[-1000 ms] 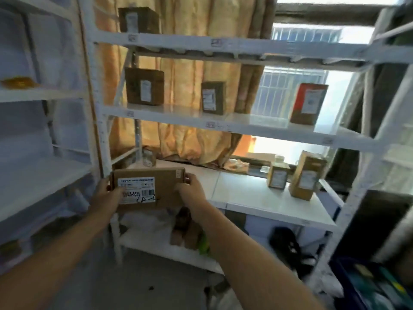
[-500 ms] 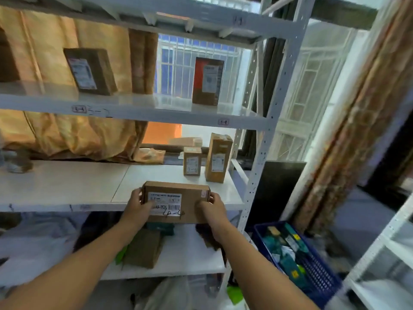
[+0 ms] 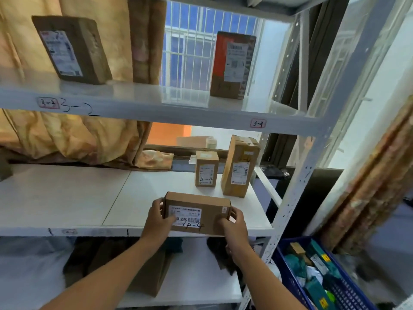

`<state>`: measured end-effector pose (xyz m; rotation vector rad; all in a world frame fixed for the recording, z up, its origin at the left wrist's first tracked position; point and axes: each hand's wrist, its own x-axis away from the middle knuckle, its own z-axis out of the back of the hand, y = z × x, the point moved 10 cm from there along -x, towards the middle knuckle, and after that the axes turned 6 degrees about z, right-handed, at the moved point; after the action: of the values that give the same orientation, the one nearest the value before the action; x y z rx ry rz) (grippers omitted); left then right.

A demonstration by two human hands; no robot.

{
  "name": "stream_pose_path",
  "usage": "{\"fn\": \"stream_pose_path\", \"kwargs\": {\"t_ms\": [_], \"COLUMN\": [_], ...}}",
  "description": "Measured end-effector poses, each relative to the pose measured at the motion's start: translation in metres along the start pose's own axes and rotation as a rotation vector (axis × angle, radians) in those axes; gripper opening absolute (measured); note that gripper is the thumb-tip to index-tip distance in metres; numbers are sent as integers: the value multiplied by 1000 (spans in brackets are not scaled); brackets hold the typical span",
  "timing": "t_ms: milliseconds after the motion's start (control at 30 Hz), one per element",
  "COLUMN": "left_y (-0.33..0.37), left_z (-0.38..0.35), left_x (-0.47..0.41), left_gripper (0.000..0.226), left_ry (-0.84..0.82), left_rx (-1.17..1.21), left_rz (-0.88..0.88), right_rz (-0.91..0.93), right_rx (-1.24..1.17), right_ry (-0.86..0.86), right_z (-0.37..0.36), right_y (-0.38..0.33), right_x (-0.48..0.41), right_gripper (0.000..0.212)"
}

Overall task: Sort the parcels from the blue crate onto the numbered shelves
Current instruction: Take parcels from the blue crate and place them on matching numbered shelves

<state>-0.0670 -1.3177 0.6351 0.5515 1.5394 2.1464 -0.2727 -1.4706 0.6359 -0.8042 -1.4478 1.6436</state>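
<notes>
Parcel [image 3: 196, 212] nearer shelf [image 3: 156, 193], between hands [image 3: 157, 222] [image 3: 234, 224]

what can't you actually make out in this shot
Head view:
- parcel label: the left hand thumb covers the code's start
- blue crate: cut off by the bottom edge
- shelf tag on the front edge: too blurred to read
- lower shelf boxes: in shadow, too dim to identify

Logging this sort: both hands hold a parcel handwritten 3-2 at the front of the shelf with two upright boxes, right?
No: the head view shows the parcel handwritten 4-4, not 3-2. The left hand and right hand hold it at the front of the shelf with the upright small box and tall box.
</notes>
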Motion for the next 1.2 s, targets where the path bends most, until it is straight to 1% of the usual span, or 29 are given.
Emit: {"fn": "stream_pose_path", "kwargs": {"t_ms": [200,400,467,567,633,733,800,867,933,1000,1033,1067,1133,1200], "left_y": [-28,-54,-62,-69,-73,-86,-84,-80,-82,-91,-95,-95,-85,-68], "left_z": [-43,-84,-97,-119,-127,-132,-134,-135,-133,-121,-111,-99,-72,-31], "left_x": [-83,-137,-146,-148,-150,-157,-158,-158,-159,-156,-152,-147,-136,-124], "left_gripper": [51,59,60,69,72,63,53,49,45,52,58,60,57,51], "left_ry": [74,124,125,121,125,128,117,87,42,35,44,52,56,63], "left_rx": [-15,10,6,-44,-62,-47,-60,-71,-74,-82,-108,-140,-196,-243], "left_rz": [-41,23,48,48,62,125,106,80,109,202,253,289,297,265], "right_rz": [5,-15,-25,-43,-44,-47,-59,-69,-82,-153,-179,-194,-243,-368], "right_rx": [10,-16,-3,27,43,64,80,95,123,160,182,197,249,300], "right_ry": [62,79,79,83,87,94,69,65,136,244,274,289,279,182], "right_z": [-6,-7,-6,-1,2,4,2,1,7,13,11,6,-11,-41], "right_y": [34,71,84,101,110,122,129,131,131,131,130,128,117,100], "right_x": [-101,-176,-192,-203,-207,-212,-213,-210,-209,-198,-190,-182,-167,-150], "right_gripper": [40,36,40,51,51,46,48,50,56,65,63,56,46,53]}}
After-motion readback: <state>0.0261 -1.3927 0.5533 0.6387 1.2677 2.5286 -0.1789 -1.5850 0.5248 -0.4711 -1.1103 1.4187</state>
